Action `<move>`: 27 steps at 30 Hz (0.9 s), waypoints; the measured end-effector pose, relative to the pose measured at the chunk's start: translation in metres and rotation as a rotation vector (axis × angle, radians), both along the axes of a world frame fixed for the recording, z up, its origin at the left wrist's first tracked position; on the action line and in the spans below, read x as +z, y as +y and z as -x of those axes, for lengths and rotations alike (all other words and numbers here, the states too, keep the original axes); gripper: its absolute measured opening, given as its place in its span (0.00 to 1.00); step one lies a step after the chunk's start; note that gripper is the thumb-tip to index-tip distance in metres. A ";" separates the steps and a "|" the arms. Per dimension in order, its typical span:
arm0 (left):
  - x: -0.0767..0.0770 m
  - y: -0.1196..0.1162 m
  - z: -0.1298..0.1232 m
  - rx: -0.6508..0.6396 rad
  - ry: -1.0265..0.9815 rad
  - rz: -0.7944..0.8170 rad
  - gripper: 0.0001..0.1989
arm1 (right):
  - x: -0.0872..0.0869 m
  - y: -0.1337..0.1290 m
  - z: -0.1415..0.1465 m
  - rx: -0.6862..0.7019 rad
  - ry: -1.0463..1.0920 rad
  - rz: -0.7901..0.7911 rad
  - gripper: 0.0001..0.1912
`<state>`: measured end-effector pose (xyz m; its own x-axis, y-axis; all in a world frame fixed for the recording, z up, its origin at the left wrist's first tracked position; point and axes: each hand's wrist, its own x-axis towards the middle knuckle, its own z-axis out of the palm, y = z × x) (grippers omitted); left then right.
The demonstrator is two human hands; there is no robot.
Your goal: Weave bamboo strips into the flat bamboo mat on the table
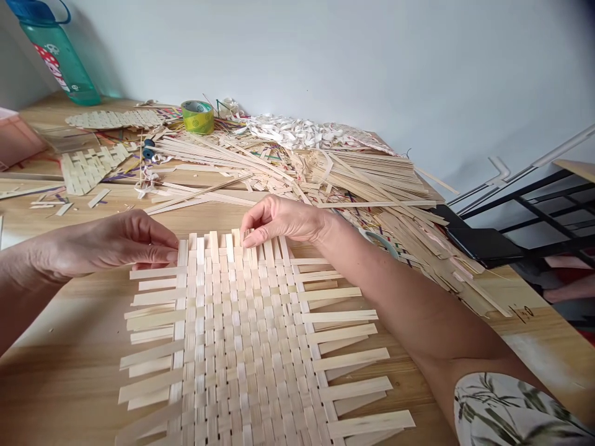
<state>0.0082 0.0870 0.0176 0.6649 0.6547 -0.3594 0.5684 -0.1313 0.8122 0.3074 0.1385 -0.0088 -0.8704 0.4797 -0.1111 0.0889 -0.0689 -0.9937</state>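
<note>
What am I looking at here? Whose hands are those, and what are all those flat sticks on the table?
The picture comes from a camera worn on a person's head, so you look down at that person's own two hands. In front of them, on a wooden table, lies a woven mat made of thin pale strips crossing over and under each other. The left hand pinches the mat's far left corner. The right hand pinches the end of a strip at the far edge. Behind lies a big pile of loose strips, two smaller woven pieces, a roll of tape and a green water bottle.
</note>
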 end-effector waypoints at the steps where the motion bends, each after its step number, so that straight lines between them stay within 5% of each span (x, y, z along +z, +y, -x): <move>1: 0.001 0.000 0.000 -0.005 0.003 0.050 0.23 | 0.000 0.000 0.000 0.006 0.004 -0.001 0.05; 27: -0.003 -0.002 -0.008 -0.021 -0.049 0.136 0.21 | -0.002 0.001 0.001 0.008 -0.065 -0.112 0.10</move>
